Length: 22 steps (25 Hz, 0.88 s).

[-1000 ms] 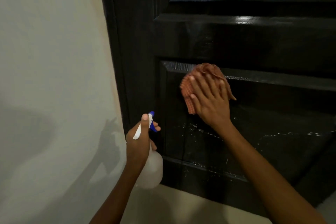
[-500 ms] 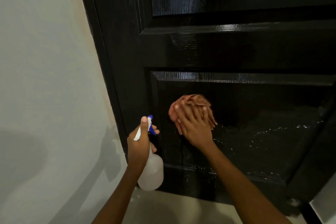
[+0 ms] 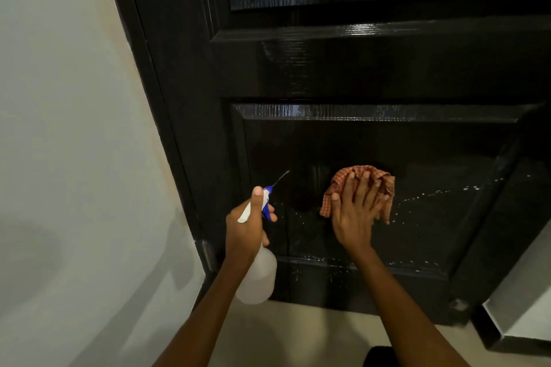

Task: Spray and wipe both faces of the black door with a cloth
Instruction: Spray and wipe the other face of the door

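Observation:
The black panelled door (image 3: 372, 68) fills the upper right, glossy and wet, with white droplets on its lower panel. My right hand (image 3: 354, 211) presses an orange checked cloth (image 3: 384, 182) flat against that lower panel, fingers straight. To its left, my left hand (image 3: 246, 225) grips a translucent white spray bottle (image 3: 258, 277) by the neck, a finger round its blue trigger. A thin jet leaves the nozzle toward the door.
A pale wall (image 3: 74, 128) runs down the left, meeting the black door frame (image 3: 155, 92). Beige floor (image 3: 313, 334) lies below the door. A grey step or ledge (image 3: 524, 298) sits at the lower right.
My right hand slid the cloth down the lower panel, then to the right. The camera tilted and more of the door's lower edge shows. A spray jet now leaves the bottle.

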Each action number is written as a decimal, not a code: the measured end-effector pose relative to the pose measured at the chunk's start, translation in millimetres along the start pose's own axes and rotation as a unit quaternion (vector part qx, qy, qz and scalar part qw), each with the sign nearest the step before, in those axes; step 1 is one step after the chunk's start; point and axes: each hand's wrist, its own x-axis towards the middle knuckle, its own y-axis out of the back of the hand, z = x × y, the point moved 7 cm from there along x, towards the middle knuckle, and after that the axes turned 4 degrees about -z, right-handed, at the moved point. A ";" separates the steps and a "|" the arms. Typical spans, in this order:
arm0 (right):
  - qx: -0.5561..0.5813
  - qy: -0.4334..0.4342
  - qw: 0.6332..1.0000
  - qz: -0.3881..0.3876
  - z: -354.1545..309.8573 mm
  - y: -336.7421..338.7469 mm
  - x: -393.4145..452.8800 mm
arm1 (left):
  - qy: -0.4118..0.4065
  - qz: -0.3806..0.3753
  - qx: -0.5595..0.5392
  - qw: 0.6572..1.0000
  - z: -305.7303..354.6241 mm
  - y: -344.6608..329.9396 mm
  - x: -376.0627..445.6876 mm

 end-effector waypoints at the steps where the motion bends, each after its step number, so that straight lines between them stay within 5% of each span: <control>1: -0.001 0.007 1.000 -0.009 1.9 -2.9 0.0 | -0.008 -0.004 -0.003 1.000 4.1 -4.1 -0.4; 7: -0.039 0.073 0.997 0.001 5.3 11.1 -8.1 | -0.100 -0.084 0.020 0.991 53.5 -48.9 8.2; 12: 0.051 -0.108 0.993 0.020 54.3 37.6 8.9 | -0.099 -0.158 0.065 0.980 73.6 -109.1 7.3; 22: 0.177 -0.270 0.945 0.053 112.6 64.7 6.4 | -0.111 -0.216 0.118 0.963 92.8 -197.8 -4.5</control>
